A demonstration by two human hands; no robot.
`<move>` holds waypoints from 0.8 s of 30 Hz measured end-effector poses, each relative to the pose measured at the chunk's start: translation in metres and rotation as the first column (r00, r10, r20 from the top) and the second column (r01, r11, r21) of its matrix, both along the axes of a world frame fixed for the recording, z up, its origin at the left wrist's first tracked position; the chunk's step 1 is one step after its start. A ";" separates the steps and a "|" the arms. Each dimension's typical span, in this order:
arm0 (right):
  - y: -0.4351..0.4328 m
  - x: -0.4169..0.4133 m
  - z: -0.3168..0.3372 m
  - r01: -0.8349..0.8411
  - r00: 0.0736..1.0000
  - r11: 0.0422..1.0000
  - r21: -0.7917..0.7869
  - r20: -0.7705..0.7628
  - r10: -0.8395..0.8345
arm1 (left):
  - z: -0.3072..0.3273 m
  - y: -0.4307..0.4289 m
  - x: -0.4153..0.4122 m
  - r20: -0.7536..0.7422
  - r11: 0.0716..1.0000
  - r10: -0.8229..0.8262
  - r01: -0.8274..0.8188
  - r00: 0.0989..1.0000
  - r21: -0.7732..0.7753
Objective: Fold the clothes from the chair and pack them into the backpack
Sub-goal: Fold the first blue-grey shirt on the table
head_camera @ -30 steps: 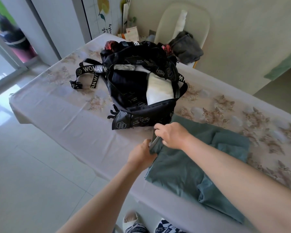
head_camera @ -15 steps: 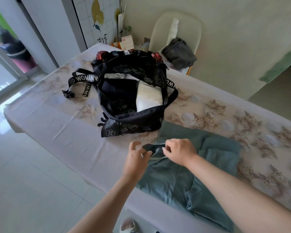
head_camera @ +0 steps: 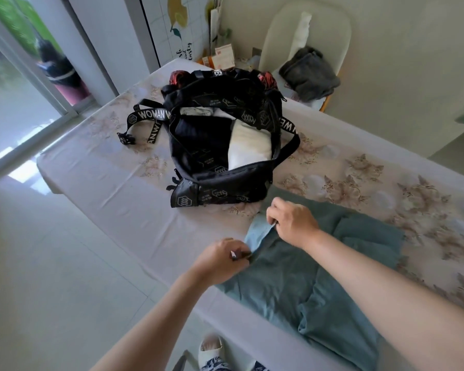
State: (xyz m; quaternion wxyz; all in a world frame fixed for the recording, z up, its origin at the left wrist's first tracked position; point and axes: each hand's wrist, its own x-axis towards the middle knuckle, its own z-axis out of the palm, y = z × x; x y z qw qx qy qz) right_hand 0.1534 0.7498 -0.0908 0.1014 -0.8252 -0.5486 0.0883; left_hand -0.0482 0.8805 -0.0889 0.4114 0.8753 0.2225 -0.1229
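One black backpack [head_camera: 225, 188], frame centre. One green garment [head_camera: 319, 277], lower right. One grey garment [head_camera: 308, 73] on one chair [head_camera: 330, 28], upper right. Two hands: left hand [head_camera: 220, 259], right hand [head_camera: 292, 220].

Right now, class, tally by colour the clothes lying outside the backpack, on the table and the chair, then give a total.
Teal: 1, the teal garment on the table.
Dark grey: 1, the dark grey garment on the chair.
White: 1, the white rolled cloth against the chair back.
Total: 3.

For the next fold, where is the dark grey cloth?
Head view, upper right: the dark grey cloth lies on the cream chair, behind the open black backpack.
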 end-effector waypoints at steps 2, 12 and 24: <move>-0.012 0.003 -0.004 -0.069 0.996 0.981 -0.184 0.035 0.076 | -0.005 -0.007 0.000 -0.148 0.995 -0.094 0.095 0.984 -0.002; 0.037 -0.021 -0.004 -0.253 0.933 0.903 -0.348 0.158 0.322 | -0.025 -0.024 0.011 -0.028 0.971 0.194 -0.188 0.981 0.149; -0.039 0.021 0.026 0.029 0.993 0.982 -0.189 0.118 -0.006 | 0.038 -0.040 0.057 -0.243 0.975 -0.177 0.204 0.954 0.092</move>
